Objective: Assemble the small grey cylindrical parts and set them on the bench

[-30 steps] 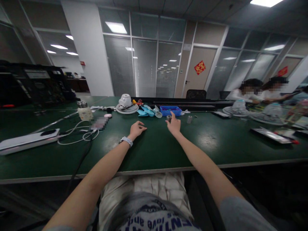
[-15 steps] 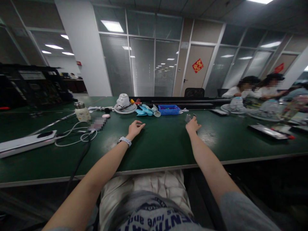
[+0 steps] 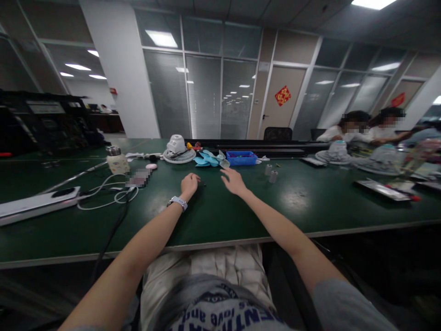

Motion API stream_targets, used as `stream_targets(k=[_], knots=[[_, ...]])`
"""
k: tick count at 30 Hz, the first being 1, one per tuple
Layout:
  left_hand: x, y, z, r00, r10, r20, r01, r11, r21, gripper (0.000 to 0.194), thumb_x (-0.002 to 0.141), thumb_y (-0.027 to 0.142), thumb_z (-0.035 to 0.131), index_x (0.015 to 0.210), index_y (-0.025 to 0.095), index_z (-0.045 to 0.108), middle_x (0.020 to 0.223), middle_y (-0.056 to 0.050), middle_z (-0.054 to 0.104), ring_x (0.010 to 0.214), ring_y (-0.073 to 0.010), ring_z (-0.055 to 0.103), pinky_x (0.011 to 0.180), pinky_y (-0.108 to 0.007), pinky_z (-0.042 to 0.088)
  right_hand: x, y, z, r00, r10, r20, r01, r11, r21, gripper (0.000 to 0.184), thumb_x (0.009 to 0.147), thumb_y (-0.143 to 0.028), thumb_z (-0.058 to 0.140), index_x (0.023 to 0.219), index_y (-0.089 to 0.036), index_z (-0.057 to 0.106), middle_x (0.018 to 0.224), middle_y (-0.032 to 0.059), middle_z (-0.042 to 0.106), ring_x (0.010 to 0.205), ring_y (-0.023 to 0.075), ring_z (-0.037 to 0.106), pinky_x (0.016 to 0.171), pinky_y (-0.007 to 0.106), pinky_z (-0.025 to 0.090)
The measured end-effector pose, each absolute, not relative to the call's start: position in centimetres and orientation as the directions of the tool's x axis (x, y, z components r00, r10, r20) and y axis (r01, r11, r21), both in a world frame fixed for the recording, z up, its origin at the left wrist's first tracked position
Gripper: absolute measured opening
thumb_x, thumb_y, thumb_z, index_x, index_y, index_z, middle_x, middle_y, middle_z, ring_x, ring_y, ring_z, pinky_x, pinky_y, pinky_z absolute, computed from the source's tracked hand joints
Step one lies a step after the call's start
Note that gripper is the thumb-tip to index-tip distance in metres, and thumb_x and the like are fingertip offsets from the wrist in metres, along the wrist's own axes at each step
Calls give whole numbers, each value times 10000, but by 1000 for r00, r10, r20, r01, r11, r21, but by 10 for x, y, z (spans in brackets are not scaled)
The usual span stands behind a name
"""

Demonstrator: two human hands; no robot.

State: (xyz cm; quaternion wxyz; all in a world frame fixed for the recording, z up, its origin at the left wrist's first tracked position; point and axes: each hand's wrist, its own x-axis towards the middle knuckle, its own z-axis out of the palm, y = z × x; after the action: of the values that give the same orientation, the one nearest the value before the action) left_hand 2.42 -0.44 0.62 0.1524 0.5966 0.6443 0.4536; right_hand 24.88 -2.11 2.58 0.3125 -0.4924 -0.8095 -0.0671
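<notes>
My left hand [image 3: 190, 185], with a watch on its wrist, is over the table with its fingers curled together. Whatever it may hold is hidden. A tiny dark piece [image 3: 205, 185] shows just right of its fingertips; I cannot tell whether they touch. My right hand [image 3: 234, 182] hovers over the middle of the table, fingers stretched and apart, with nothing in it. To its right two small grey metal cylinders [image 3: 273, 177] stand on the green tabletop [image 3: 220, 220]. A tiny brass-coloured part [image 3: 278, 165] lies behind them.
Toward the back are a white fan housing [image 3: 176, 146] on a round grille, light-blue fan blades [image 3: 206, 159] and a blue basket [image 3: 241, 158]. At left are a bottle [image 3: 117, 161], white cables and a power strip [image 3: 41, 204]. People [image 3: 358, 126] sit at far right.
My right hand has moved left from the cylinders toward the middle, leaving two cylinders standing in view. My left hand has turned a little and its fingers have curled in.
</notes>
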Motion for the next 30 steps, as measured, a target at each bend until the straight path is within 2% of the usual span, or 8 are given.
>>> stream_targets(k=[2,4,7,12,17,23,26,30], knots=[[24,-5,7,-242,910,335,666,-95,740,354,855,241,331,760,203,670,847,-58,734,849,-209,653,756,-281,455,216,-25,15,-522,697,492,728,664,-168,400,952,-257,450,1336,-194,542,1454,88,456,1370,220,368,1129,444,276],[25,-7,9,-265,907,328,705,-51,708,362,852,247,329,742,204,672,874,-83,730,865,-233,652,750,-296,453,193,-25,6,-618,663,423,670,726,-158,396,956,-230,442,1339,-210,538,1470,69,434,1396,222,325,1135,477,259],[27,-10,13,-304,901,310,736,16,677,373,855,257,322,769,202,680,931,-120,724,905,-272,648,744,-323,447,182,-23,1,-658,665,355,653,738,-172,385,956,-187,430,1319,-186,558,1447,79,459,1384,215,349,1122,458,297],[29,-17,18,-303,913,271,747,51,663,383,863,263,323,803,197,695,955,-143,719,917,-288,646,740,-327,443,192,-24,5,-603,692,396,664,711,-232,349,912,-119,480,1206,-173,660,1274,75,626,1200,185,565,1044,324,416],[29,-18,20,-288,921,263,751,47,658,397,869,264,312,821,197,700,953,-142,717,904,-284,647,726,-322,441,204,-29,14,-478,756,447,751,615,-239,355,886,-93,500,1122,-249,715,1101,30,712,1015,193,651,949,320,477],[31,-22,23,-267,930,252,766,47,641,401,867,257,312,838,193,706,974,-148,715,920,-296,642,726,-328,436,271,-18,42,-211,727,653,901,404,-158,403,886,-51,422,1148,-182,699,1076,89,712,1020,207,618,989,337,411],[32,-25,24,-259,934,248,767,43,640,405,871,267,312,852,193,709,977,-149,714,920,-296,641,725,-329,437,328,-13,52,41,695,718,957,179,-229,397,881,-63,415,1141,-166,696,1079,115,705,998,221,624,961,346,412],[32,-24,24,-255,936,240,768,45,639,405,874,278,316,867,196,713,975,-141,715,919,-285,643,735,-321,446,388,-9,51,355,647,675,919,-111,-377,381,888,-99,421,1144,-182,691,993,129,718,919,231,650,851,325,445]])
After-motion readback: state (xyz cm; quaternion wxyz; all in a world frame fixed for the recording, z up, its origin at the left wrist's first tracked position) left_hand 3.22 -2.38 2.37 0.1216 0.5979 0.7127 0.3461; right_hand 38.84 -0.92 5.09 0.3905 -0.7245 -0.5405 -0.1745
